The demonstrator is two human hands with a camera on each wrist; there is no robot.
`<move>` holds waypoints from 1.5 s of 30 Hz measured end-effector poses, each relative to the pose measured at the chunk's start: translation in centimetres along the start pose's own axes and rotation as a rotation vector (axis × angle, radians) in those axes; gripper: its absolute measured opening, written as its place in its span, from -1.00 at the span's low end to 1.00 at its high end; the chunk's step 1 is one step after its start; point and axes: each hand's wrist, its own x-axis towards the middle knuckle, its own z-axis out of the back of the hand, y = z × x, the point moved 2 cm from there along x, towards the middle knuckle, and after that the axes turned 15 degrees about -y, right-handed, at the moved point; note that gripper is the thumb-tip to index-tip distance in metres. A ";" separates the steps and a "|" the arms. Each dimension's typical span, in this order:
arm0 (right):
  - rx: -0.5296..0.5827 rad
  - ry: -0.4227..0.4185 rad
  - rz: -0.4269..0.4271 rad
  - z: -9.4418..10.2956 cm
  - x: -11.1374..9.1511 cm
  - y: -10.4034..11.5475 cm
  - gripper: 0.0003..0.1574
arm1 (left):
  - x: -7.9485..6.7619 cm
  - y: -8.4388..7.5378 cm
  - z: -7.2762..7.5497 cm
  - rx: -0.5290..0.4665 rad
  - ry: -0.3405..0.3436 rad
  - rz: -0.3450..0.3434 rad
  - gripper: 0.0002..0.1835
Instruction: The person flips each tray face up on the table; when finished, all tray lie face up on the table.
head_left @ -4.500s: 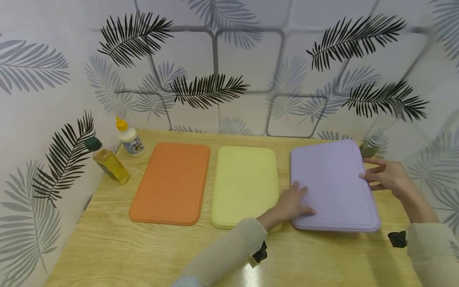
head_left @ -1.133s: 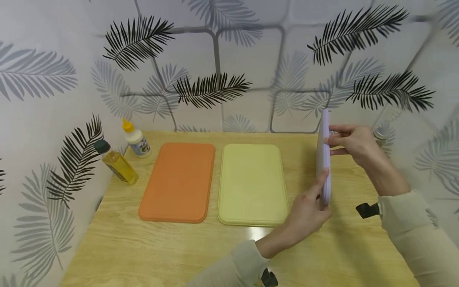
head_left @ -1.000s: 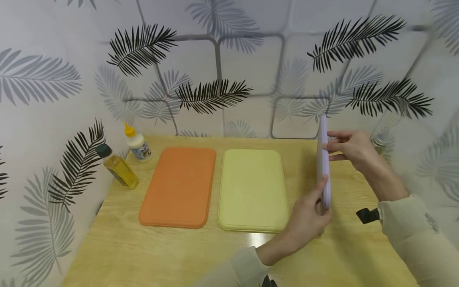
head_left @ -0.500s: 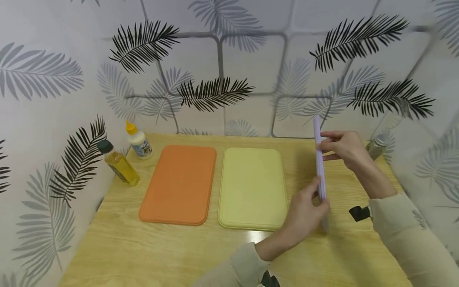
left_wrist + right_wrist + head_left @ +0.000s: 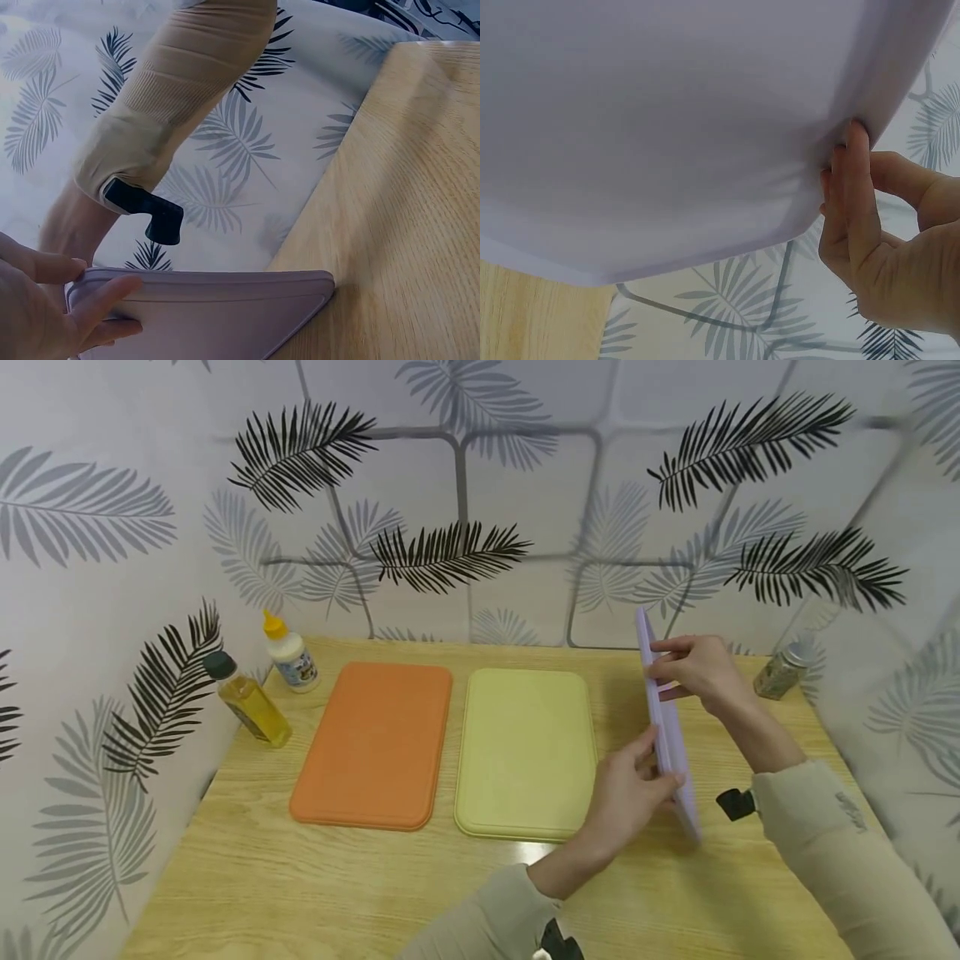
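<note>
A purple tray [image 5: 670, 727] with a shallow rim stands nearly on edge over the table's right part, its top leaning left. Low on its raised edge, my left hand [image 5: 622, 793] pinches it between thumb and fingers. Farther back along the same edge, my right hand [image 5: 705, 668] grips it. The left wrist view shows the tray's face [image 5: 202, 315] near the wood, with my left fingers spread against it. In the right wrist view, the hollow inner side [image 5: 667, 150] fills much of the picture, my right fingertips pressing inside the rim and thumb outside.
A yellow tray [image 5: 525, 752] and an orange tray [image 5: 375, 743] lie flat to the left on the wooden table [image 5: 337, 893]. An oil bottle [image 5: 251, 706] and a yellow-capped white bottle [image 5: 291, 656] stand back left. A glass jar [image 5: 783, 668] is back right.
The purple tray has been tipped up from lying almost flat to nearly upright. Over the last second its upper edge swung left with both hands, uncovering its right face and the jar.
</note>
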 end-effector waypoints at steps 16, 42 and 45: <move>-0.180 0.027 -0.078 1.7 -0.1 -7.9 -0.07 | 0.6 1.6 2.0 0.035 -0.048 -0.020 -0.32; -0.199 0.124 -0.268 4.7 -2.9 -17.9 -0.29 | 1.1 2.3 3.1 -0.002 -0.087 0.082 -0.37; -0.139 0.132 -0.295 4.9 -3.1 -18.2 -0.25 | 1.2 2.3 3.3 -0.001 -0.067 0.067 -0.36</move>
